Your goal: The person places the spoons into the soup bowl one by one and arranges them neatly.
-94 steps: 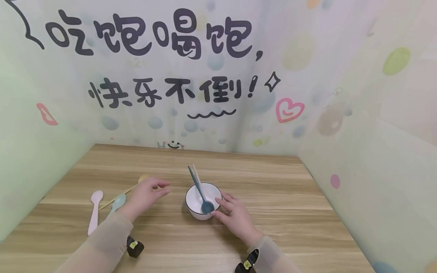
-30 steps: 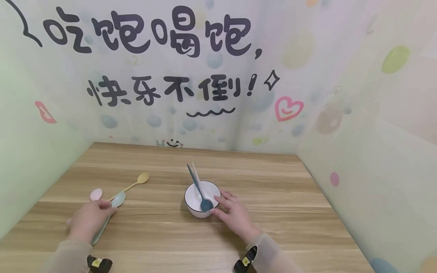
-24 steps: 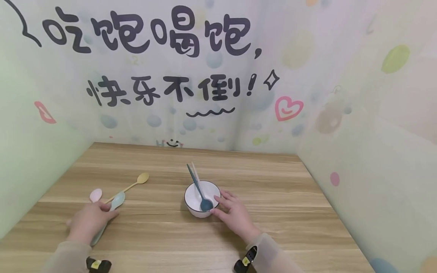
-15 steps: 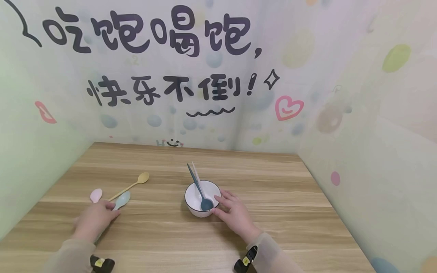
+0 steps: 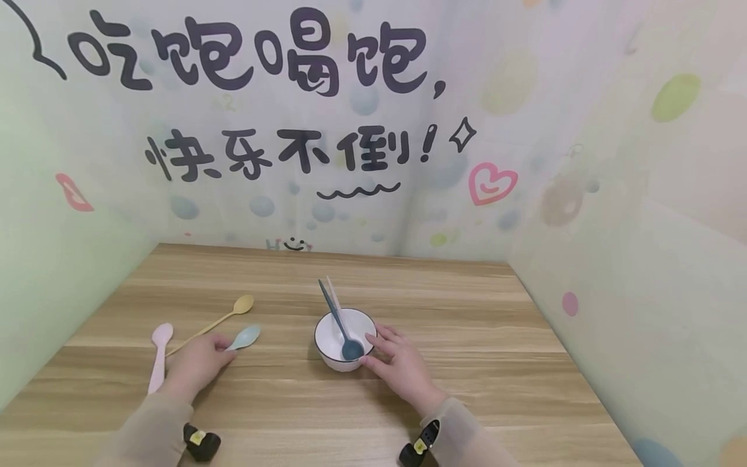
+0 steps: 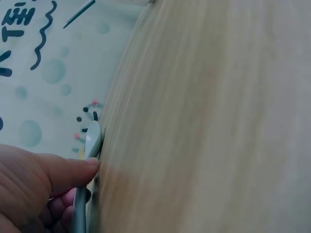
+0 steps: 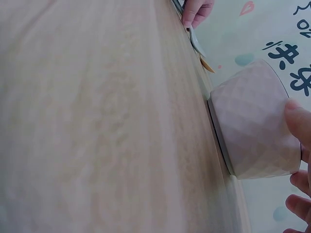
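In the head view my left hand (image 5: 198, 364) pinches a light blue spoon (image 5: 246, 336) by its handle, with the bowl end pointing right. The left wrist view has the thumb pressed on that spoon (image 6: 94, 138), just over the wooden surface. My right hand (image 5: 403, 370) holds the rim of a white bowl (image 5: 335, 363) with a dark edge, thumb at the near side. A dark teal spoon (image 5: 352, 349) leans inside it, beside a pale thin handle (image 5: 332, 290) whose lower end is hard to make out. Faceted sides of the bowl (image 7: 257, 126) fill the right wrist view.
A pink spoon (image 5: 160, 357) lies left of my left hand. Behind that hand is a yellow spoon (image 5: 242, 304), its handle partly covered. The wooden table (image 5: 455, 311) meets a patterned back wall (image 5: 373, 220) and side walls.
My left hand reached down to the light blue spoon, took hold of it and moved it rightward, uncovering more of the pink spoon. The right hand and bowl have stayed in place.
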Available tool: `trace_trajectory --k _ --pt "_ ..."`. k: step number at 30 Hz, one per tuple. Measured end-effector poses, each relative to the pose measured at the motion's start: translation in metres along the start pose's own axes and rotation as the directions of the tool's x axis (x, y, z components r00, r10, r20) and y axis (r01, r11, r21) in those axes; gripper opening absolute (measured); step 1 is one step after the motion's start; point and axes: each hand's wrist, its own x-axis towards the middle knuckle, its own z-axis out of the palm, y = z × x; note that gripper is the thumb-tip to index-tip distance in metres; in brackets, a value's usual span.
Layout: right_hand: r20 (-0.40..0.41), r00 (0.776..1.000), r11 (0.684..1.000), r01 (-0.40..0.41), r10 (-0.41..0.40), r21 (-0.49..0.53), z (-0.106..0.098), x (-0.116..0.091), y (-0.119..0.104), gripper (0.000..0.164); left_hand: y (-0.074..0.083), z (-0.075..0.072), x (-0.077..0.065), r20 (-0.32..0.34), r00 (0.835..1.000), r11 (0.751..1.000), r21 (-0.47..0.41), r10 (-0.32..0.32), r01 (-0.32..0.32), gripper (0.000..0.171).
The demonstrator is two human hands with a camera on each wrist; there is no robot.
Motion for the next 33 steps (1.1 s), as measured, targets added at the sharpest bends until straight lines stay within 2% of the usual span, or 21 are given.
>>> trace_trajectory --k 6,10,18,25,33 --pt "0.002 1.000 1.000 -0.006 0.006 0.002 0.000 0.000 0.001 0.054 0.006 0.014 0.009 0.016 1.000 0.998 -0.062 0.025 -0.024 0.034" --pt "0.001 1.000 1.000 0.000 0.000 0.000 0.001 0.000 0.001 0.054 0.009 0.020 0.011 0.000 0.999 0.998 -0.026 0.050 -0.050 0.034" --pt "0.003 1.000 1.000 -0.009 0.009 0.004 0.002 0.000 0.000 0.054 0.005 0.013 0.002 -0.012 0.996 0.995 -0.059 0.085 -0.086 0.036" --pt "0.001 1.000 1.000 -0.010 0.010 0.003 0.003 0.000 0.002 0.055 -0.004 0.006 -0.008 -0.002 0.999 0.997 -0.069 0.046 -0.046 0.029" --pt "-0.002 1.000 1.000 -0.001 0.001 -0.007 0.003 0.001 0.002 0.055 -0.004 0.004 -0.009 0.026 1.000 0.998 -0.060 0.017 -0.015 0.027"
